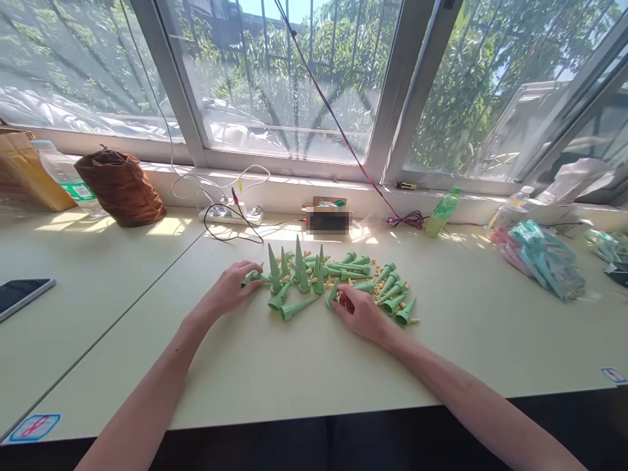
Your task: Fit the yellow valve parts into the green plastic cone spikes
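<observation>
Green hollow plastic spikes lie in a loose heap at the middle of the table, some on their sides. Several stand upright, points up, such as the tall spike. Small yellowish pegs are scattered among them. At the left edge of the heap, my left hand closes its fingers round a lying green spike, partly hidden by the fingers. My right hand, near the front of the heap, pinches a short upright green spike between thumb and fingers; its base is at the table.
Along the window sill are a brown pouch, a clear bottle, a power strip with cables, and a green bottle. Plastic-wrapped packs lie right; a phone lies left. The table's front edge is near me.
</observation>
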Available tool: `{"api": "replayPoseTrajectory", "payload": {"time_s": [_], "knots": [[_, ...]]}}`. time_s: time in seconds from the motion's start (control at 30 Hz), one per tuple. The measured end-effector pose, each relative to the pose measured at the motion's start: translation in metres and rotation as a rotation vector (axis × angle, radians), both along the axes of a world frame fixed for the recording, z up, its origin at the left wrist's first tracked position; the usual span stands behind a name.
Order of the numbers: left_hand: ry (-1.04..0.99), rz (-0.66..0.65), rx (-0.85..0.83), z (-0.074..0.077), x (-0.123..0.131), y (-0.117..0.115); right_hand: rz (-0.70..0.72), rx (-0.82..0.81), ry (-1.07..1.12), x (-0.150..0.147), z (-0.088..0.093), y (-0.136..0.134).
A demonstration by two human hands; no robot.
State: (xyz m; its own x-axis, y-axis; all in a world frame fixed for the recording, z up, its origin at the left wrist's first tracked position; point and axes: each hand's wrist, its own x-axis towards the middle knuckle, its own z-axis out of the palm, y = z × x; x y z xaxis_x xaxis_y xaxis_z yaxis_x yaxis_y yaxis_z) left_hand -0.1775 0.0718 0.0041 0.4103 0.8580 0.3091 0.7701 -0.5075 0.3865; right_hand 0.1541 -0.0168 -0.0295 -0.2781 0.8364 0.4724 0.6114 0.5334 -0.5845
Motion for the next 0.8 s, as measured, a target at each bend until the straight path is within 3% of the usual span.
{"api": "replayPoseTrajectory", "payload": {"time_s": [0.27,0.5,0.63,0.8], "knots": [[0.058,0.035,-0.017,0.003,-0.02,0.001,-0.017,-0.025,-0.012,0.0,-0.001,0.001],[0.121,0.05,-0.005,0.004,-0.018,-0.003,-0.011,-0.022,-0.016,0.0,-0.002,0.001],[0.174,0.153,-0.027,0.006,-0.018,-0.019,-0.016,-0.019,-0.018,-0.001,-0.001,0.002],[0.169,0.157,0.006,0.004,-0.023,-0.053,-0.009,-0.028,-0.015,-0.001,0.0,0.002]]}}
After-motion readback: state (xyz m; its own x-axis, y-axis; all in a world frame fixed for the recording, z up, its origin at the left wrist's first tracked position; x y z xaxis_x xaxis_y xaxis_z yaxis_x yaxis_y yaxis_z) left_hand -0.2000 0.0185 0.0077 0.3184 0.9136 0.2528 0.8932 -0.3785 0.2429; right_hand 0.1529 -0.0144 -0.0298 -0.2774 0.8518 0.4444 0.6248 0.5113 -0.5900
